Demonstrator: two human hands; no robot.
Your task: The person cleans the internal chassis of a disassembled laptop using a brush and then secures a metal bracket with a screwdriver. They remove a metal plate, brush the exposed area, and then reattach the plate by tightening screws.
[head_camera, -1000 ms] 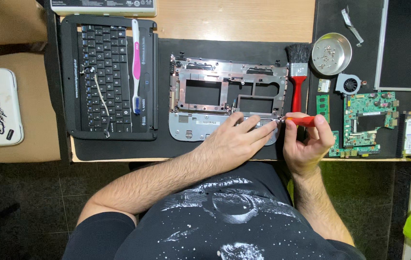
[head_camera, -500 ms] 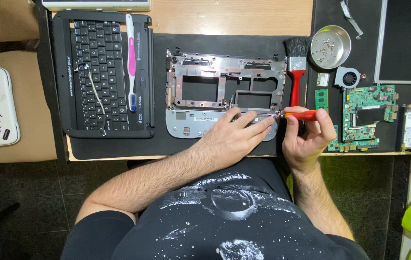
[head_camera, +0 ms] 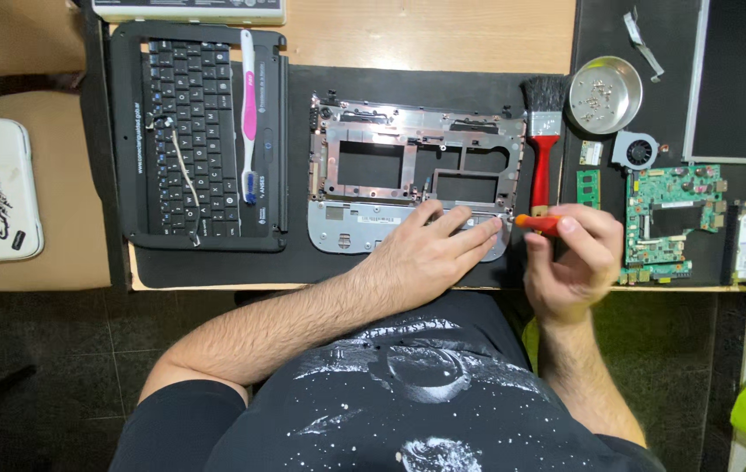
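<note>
Left hand (head_camera: 430,253): palm down, fingers spread and extended, lying flat on the lower right corner of the grey laptop chassis frame (head_camera: 412,179). Forearm comes in diagonally from lower left, crossing the table edge. The hand grips nothing; it presses on the frame.

Right hand (head_camera: 569,258): fingers curled and closed around an orange-handled screwdriver (head_camera: 537,223). Handle lies roughly level, pointing left toward the frame's right edge, beside the left fingertips. Tip too small to make out. Wrist bent, forearm rising steeply from below.

The two hands sit close together, not touching.

Frame position: centre of the black mat (head_camera: 215,267), lying flat, inner side up, with open rectangular cutouts.

Nearby: red-handled brush (head_camera: 544,131) just right of the frame; round metal dish (head_camera: 604,94) holding small screws; green circuit board (head_camera: 670,210) to the right of the right hand; black keyboard (head_camera: 189,140) to the left, with a white and pink toothbrush (head_camera: 249,114) lying on it.
</note>
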